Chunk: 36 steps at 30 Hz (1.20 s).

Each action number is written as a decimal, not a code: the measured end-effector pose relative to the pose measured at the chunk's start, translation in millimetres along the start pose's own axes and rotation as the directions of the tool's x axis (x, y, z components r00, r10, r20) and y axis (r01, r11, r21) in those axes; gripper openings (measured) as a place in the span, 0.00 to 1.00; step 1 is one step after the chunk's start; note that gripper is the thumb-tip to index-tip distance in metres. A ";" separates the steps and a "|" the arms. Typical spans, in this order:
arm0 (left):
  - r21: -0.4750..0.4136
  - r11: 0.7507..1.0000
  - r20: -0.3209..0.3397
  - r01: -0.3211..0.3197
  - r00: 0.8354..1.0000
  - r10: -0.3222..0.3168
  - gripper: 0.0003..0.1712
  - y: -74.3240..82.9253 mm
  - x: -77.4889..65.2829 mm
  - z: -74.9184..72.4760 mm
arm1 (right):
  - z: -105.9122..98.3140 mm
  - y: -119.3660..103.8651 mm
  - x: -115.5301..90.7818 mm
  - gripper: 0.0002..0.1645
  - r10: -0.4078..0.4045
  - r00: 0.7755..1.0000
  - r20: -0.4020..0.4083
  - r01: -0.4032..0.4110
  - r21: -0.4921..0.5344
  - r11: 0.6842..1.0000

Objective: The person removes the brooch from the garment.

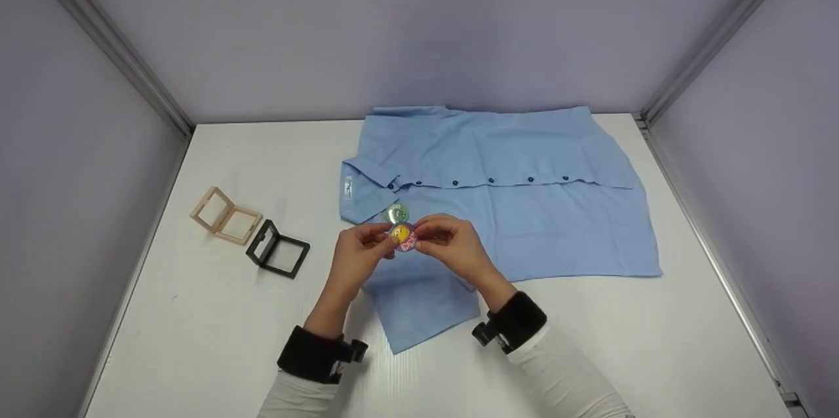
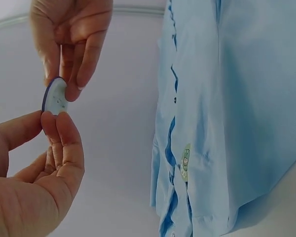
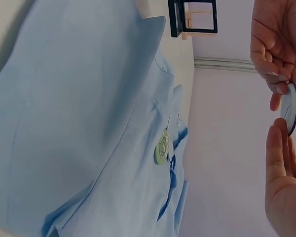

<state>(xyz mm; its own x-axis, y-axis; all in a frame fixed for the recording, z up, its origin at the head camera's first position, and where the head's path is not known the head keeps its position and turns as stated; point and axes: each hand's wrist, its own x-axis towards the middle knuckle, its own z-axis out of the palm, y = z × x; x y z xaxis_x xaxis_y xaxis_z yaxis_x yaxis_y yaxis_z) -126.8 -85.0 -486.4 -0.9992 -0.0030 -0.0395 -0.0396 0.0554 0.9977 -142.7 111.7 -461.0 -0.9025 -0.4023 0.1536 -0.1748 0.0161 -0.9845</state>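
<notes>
Between my two hands is a round badge point(image 1: 402, 236) with a purple rim and a yellow and pink picture. My left hand point(image 1: 354, 254) pinches its left edge between thumb and fingers, while the right hand point(image 1: 455, 247) pinches the opposite edge. The badge's pale back point(image 3: 288, 104) shows a thin line like a pin in the right wrist view. Under and beyond the hands lies a light blue shirt point(image 1: 550, 228), front up, with dark buttons. A green round badge point(image 1: 397, 213) sits on the shirt near its collar, apart from the held badge.
Left of the shirt on the white table point(image 1: 196, 333) stand a light wooden hinged frame point(image 1: 240, 224) and a black hinged frame point(image 1: 278, 254), both opened out. Grey panels point(image 1: 419, 31) enclose the table at the back and sides. One shirt sleeve point(image 1: 426, 316) extends toward the front.
</notes>
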 end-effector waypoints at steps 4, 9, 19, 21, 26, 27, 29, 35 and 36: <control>0.015 1.000 0.014 -0.006 1.000 0.005 0.12 1.0 -1.3 0.3 | 1.6 5.8 1.5 0.12 0.000 0.999 -0.040 -0.001 -0.040 0.999; 0.074 0.997 0.049 0.004 0.999 -0.008 0.10 0.5 -3.5 -0.5 | 1.6 27.5 3.5 0.12 0.063 0.995 -0.078 -0.067 -0.055 0.996; 0.170 0.985 0.015 0.032 0.999 -0.035 0.08 -4.5 -9.3 -14.4 | -3.7 42.7 3.6 0.16 0.154 0.988 0.021 -0.149 -0.160 0.976; 0.185 0.982 -0.007 0.031 1.000 -0.031 0.08 -5.9 -9.4 -19.6 | -5.0 44.9 3.5 0.17 0.170 0.984 0.055 -0.153 -0.234 0.960; 0.229 0.973 -0.062 0.034 0.998 -0.020 0.08 -8.4 -9.6 -32.9 | -8.8 51.8 1.6 0.22 0.197 0.972 0.131 -0.135 -0.380 0.915; 0.237 0.971 -0.073 0.034 0.997 -0.017 0.08 -8.2 -9.8 -35.4 | -9.5 53.1 1.0 0.23 0.207 0.968 0.143 -0.134 -0.404 0.905; 0.257 0.966 -0.102 0.034 0.995 -0.008 0.09 -9.4 -9.7 -40.9 | -11.0 55.2 -0.2 0.24 0.223 0.960 0.168 -0.128 -0.445 0.886; 0.295 0.954 -0.229 0.059 0.973 0.011 0.11 -8.6 -9.3 -59.7 | -15.9 61.5 -5.3 0.27 0.281 0.939 0.197 -0.084 -0.662 0.745; 0.300 0.951 -0.252 0.070 0.968 0.008 0.12 -8.2 -9.3 -63.6 | -16.3 63.0 -6.2 0.28 0.294 0.937 0.189 -0.080 -0.704 0.706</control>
<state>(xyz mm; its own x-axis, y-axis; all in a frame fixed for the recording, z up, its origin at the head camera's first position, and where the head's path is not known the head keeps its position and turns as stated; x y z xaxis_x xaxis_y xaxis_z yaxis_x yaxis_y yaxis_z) -117.1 -148.9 -490.7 -0.9671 -0.2540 -0.0162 -0.1080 0.3522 0.9297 -154.5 130.1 -522.5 -0.8225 -0.5452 -0.1620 -0.3286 0.6880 -0.6470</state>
